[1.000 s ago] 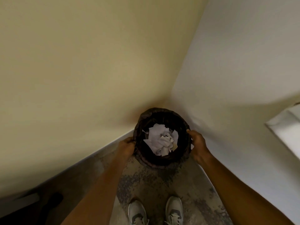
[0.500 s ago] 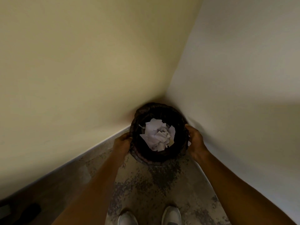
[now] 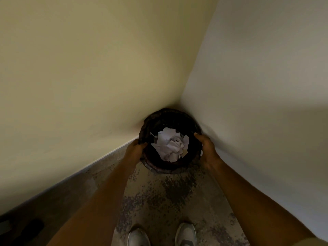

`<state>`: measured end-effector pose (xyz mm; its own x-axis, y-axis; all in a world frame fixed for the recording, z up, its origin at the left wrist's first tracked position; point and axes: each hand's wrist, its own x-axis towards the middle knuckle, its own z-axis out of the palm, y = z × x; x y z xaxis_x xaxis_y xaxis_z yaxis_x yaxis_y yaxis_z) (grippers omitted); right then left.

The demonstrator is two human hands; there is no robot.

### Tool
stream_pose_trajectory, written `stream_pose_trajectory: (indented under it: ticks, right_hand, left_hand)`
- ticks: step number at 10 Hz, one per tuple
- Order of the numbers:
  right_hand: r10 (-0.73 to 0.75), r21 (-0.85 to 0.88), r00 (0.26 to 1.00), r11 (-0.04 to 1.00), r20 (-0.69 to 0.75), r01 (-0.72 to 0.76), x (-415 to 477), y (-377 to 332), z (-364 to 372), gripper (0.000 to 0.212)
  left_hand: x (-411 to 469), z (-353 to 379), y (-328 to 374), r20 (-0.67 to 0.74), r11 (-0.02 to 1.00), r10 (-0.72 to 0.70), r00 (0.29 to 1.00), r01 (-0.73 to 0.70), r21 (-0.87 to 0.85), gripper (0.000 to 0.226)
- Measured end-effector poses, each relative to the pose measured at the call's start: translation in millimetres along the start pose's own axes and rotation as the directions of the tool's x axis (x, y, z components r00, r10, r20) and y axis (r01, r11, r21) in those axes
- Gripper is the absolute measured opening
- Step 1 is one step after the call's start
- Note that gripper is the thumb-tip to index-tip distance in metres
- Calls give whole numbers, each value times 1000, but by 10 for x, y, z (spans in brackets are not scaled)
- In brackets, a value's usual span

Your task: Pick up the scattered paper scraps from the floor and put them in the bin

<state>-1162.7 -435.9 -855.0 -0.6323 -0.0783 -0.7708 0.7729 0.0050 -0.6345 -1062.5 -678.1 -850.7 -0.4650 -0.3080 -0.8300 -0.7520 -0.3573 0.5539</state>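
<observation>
A dark round woven bin [image 3: 170, 114] sits in the room's corner, seen from above. White crumpled paper scraps [image 3: 170, 146] fill its bottom. My left hand [image 3: 135, 150] grips the bin's left rim, fingers curled over the edge. My right hand [image 3: 205, 146] grips the right rim, thumb on top and fingers down the outside. No scraps show on the visible floor.
A cream wall [image 3: 88, 77] stands on the left and a white wall [image 3: 257, 77] on the right, meeting just behind the bin. The speckled floor [image 3: 168, 196] runs back to my two grey shoes [image 3: 185, 234]. A dark object [image 3: 30, 228] lies at the lower left.
The bin, held by both hands, has shifted a little farther into the corner. The white ledge at the right edge has left the view. Both grips are unchanged.
</observation>
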Motion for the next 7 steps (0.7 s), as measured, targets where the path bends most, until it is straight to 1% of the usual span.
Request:
stream_pose_trajectory:
  ticks: [1, 2, 3, 4, 5, 6, 7]
  right_hand:
    - [-30, -58, 999, 998, 41, 32, 135, 95, -81, 70]
    - [-81, -158, 996, 984, 21, 83, -101, -4, 12, 62]
    - [-159, -287, 986, 944, 43, 164, -319, -76, 49, 59]
    - [-253, -364, 964, 893, 81, 265, -548, -186, 88, 68]
    - [-333, -422, 938, 840, 96, 341, -1108, -493, 266, 72]
    - [-386, -427, 914, 810, 127, 402, -1577, -767, 408, 74]
    - [-442, -446, 884, 767, 155, 462, -2024, -1066, 509, 71]
  left_hand:
    - [-27, 15, 51, -16, 1000, 1, 1000, -1, -13, 36]
    - [-66, 20, 82, -54, 997, 18, 998, -13, 79, 47]
    - [-221, -18, 139, -98, 971, 51, 994, -27, 236, 75]
    - [-549, -50, 250, -86, 937, 158, 984, -122, 328, 74]
    - [-966, -97, 395, -48, 864, 284, 958, -234, 445, 69]
    - [-1395, -143, 588, 25, 737, 459, 888, -396, 548, 66]
    - [-1818, -168, 843, 103, 568, 620, 777, -536, 624, 58]
